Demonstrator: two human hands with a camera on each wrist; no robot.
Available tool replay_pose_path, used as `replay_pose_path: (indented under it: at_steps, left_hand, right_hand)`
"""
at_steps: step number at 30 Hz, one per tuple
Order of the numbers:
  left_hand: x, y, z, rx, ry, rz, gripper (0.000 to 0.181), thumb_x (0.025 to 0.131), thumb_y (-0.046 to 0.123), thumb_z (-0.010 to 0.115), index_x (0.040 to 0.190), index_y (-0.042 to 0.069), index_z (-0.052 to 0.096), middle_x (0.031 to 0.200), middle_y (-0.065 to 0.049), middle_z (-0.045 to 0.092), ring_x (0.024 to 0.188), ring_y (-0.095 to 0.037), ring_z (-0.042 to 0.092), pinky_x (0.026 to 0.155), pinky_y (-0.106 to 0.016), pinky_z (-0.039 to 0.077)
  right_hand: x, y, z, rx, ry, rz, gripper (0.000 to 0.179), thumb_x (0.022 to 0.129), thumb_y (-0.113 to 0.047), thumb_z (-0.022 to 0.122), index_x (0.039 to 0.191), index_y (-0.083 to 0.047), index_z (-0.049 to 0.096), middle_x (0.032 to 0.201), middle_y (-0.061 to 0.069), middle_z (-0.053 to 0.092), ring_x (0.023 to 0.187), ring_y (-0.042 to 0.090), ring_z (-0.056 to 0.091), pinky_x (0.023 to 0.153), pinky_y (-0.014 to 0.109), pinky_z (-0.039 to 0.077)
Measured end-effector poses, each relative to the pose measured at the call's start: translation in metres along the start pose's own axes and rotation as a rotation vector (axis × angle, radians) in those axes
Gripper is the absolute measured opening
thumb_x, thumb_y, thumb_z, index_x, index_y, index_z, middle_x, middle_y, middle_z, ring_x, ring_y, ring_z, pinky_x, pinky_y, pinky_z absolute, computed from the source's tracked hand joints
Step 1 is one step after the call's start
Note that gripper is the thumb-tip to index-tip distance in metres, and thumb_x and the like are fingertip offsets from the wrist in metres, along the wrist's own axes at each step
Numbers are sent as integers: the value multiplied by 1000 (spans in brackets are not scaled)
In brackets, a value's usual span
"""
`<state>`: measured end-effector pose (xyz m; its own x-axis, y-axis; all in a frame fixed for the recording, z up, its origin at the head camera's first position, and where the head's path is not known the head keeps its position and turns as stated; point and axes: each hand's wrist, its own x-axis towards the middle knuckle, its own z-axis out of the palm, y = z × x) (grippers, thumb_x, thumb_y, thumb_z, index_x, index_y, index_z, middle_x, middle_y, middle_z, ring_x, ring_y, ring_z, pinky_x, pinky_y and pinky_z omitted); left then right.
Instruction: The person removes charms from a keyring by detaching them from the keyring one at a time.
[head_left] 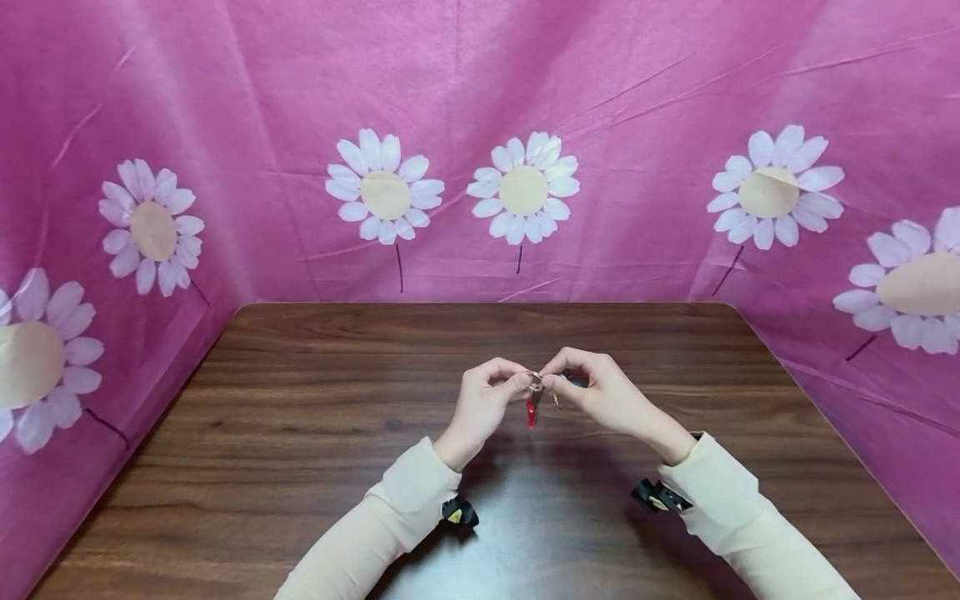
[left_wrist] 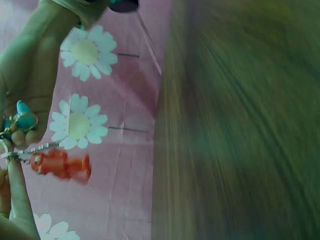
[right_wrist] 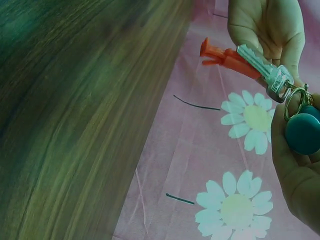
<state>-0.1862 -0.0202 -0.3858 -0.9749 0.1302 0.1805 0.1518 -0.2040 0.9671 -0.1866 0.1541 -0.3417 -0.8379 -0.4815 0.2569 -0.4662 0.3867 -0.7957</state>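
My left hand (head_left: 486,404) and right hand (head_left: 603,390) meet above the middle of the table. Between their fingertips is a metal key ring (head_left: 536,382), pinched by the left thumb and fingers. From it hang silver keys (right_wrist: 264,70) and a small red-orange figure (right_wrist: 227,57), also seen as a figure (left_wrist: 62,165) in the left wrist view. Held in the right fingers is a keychain with a gold-coloured ring (right_wrist: 295,103) and a rounded teal charm (right_wrist: 303,134). Fingers partly cover where the rings meet, so I cannot tell whether they are linked.
The brown wood-grain table (head_left: 300,467) lies beneath both hands. Pink cloth (head_left: 270,100) printed with white daisies surrounds it at the back and sides. Black bands (head_left: 460,512) are visible at both sleeve cuffs.
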Motion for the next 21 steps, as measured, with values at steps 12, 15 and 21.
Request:
replay_pose_path:
  at_steps: [12, 15, 21]
  left_hand:
    - [-2, -8, 0, -97, -10, -102, 24, 86, 3, 60, 101, -15, 56, 81, 5, 65, 77, -4, 62, 80, -31, 54]
    - [-4, -9, -2, -51, -46, -60, 23, 85, 1, 61, 102, -13, 57, 86, 0, 66, 78, -3, 62, 77, -26, 53]
    - [-6, -8, -2, 25, -117, 68, 31, 79, -7, 63, 108, -9, 54, 101, -22, 62, 84, -6, 61, 74, -22, 52]
  right_hand:
    - [-1, -1, 4, -10, 38, 27, 5, 87, -12, 62, 87, -7, 63, 73, 11, 61, 55, 7, 54, 49, 24, 48]
    - [-1, 0, 4, -9, 41, 45, 5, 87, -13, 62, 87, -8, 63, 73, 9, 62, 56, 7, 55, 50, 25, 48]
    - [1, -1, 4, 21, 63, 86, 4, 87, -9, 61, 88, -6, 63, 72, 7, 61, 56, 9, 55, 49, 24, 47]
